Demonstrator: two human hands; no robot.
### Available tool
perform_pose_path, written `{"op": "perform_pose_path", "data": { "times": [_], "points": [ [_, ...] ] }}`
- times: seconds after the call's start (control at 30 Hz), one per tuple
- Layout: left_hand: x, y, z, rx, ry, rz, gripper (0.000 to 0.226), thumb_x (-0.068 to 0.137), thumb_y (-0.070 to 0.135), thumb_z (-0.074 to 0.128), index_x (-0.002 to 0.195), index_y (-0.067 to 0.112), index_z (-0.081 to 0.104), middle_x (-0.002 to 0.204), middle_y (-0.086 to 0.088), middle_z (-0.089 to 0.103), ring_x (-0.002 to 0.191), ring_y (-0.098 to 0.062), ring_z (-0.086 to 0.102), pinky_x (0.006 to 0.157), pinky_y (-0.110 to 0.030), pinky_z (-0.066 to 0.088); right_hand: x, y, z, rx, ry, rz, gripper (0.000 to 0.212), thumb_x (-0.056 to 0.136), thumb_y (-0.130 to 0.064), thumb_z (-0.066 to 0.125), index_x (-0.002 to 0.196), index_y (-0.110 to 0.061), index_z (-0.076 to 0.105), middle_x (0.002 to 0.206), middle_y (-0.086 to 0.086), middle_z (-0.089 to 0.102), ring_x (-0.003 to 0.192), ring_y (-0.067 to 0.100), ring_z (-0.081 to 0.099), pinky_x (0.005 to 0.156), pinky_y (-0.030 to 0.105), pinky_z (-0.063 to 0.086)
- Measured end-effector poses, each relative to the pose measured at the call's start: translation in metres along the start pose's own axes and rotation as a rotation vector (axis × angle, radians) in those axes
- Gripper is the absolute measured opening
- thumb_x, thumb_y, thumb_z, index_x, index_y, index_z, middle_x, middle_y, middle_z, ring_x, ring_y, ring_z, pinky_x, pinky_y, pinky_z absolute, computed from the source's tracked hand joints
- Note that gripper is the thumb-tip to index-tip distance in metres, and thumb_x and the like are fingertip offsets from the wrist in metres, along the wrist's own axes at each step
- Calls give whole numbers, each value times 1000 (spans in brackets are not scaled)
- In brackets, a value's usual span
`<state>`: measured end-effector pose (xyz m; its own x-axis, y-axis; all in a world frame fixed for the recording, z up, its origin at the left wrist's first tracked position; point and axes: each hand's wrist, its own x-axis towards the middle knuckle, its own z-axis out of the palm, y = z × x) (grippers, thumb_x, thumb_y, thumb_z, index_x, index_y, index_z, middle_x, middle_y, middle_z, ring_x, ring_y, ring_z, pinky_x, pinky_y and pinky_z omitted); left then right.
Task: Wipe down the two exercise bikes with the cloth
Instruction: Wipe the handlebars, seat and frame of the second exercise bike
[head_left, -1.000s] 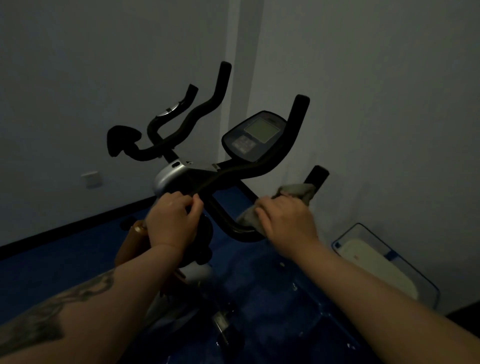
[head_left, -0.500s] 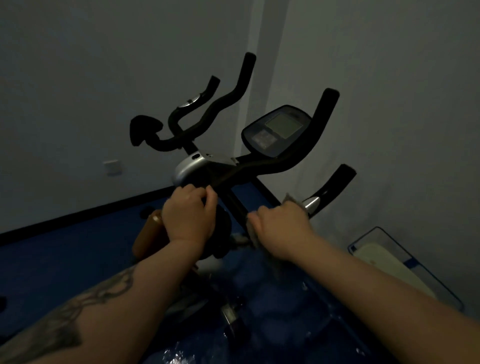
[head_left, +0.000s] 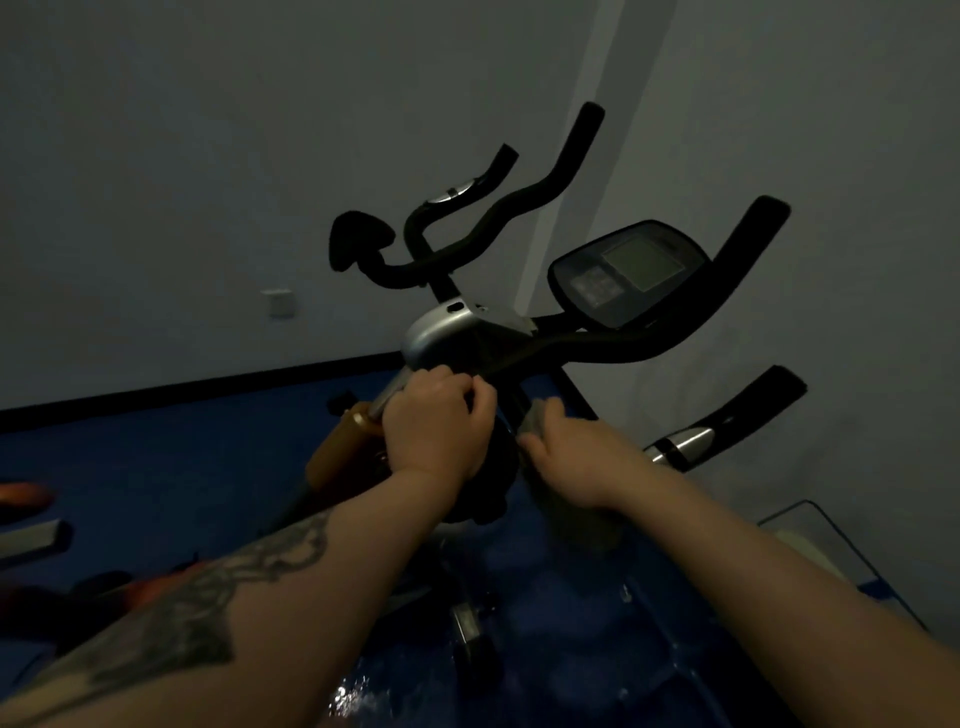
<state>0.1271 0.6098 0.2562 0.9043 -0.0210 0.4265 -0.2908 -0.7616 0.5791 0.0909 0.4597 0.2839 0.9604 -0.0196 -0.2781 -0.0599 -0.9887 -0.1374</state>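
A black exercise bike (head_left: 623, 343) stands in a dim corner, its handlebars curving up and a console (head_left: 628, 273) at the right. My left hand (head_left: 436, 426) grips the bar at the centre, just below the silver housing (head_left: 441, 332). My right hand (head_left: 576, 460) holds a grey cloth (head_left: 537, 415) against the bike's stem close beside the left hand; most of the cloth is hidden under the fingers, and a fold hangs below the wrist. A second bike shows only as orange and grey parts (head_left: 26, 496) at the left edge.
Grey walls meet in a corner behind the bike, with a wall socket (head_left: 280, 303) at the left. The floor (head_left: 156, 467) is blue and shiny. A clear box (head_left: 810, 545) sits on the floor at the right. An amber bottle (head_left: 337, 454) is mounted on the frame.
My right hand has slid the cloth leftward along the lower handlebar from its right end to the stem. The left hand kept its grip; my view swung left and down.
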Motion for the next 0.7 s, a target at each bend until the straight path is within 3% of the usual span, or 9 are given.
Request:
{"op": "perform_pose_path", "data": {
  "times": [0.07,0.17,0.3,0.43,0.53,0.7],
  "points": [
    [0,0,0,-1,-19,-9,38,93,32,50,57,20,47,65,4,44,65,-16,46,56,-30,33,20,-5,-7,151,-57,34,56,102,-47,24,138,-4,31,129,19,53,109,32,55,78,35,39],
    [-1,-1,-1,-29,-21,-13,37,93,31,50,58,20,49,66,3,46,66,-17,48,56,-31,37,32,-14,-5,318,47,53,54,103,-47,24,135,-5,35,129,22,54,112,33,54,81,36,39],
    [-1,0,0,-47,-18,2,37,93,31,51,58,18,51,65,3,46,65,-16,47,56,-31,37,-2,-2,0,-10,8,-21,45,102,-45,28,128,-9,29,109,18,61,90,32,58,74,40,45],
    [0,-1,-3,-34,-22,4,37,93,29,52,58,19,49,64,3,44,64,-16,46,56,-30,37,18,-13,-5,43,41,40,53,101,-49,30,129,-4,33,119,20,58,102,34,58,82,42,48],
    [-2,0,-3,-44,-31,-9,36,93,30,50,58,19,48,65,4,43,65,-16,46,56,-31,37,29,-24,-2,196,110,97,52,100,-50,32,124,-5,37,119,20,58,101,34,58,77,39,47],
    [-2,-1,-2,-45,-31,1,39,93,30,50,57,19,47,63,6,40,64,-15,44,54,-29,31,-2,-4,6,-143,91,-8,48,101,-44,33,130,-6,29,117,18,60,99,35,58,70,37,38]
  ]
}}
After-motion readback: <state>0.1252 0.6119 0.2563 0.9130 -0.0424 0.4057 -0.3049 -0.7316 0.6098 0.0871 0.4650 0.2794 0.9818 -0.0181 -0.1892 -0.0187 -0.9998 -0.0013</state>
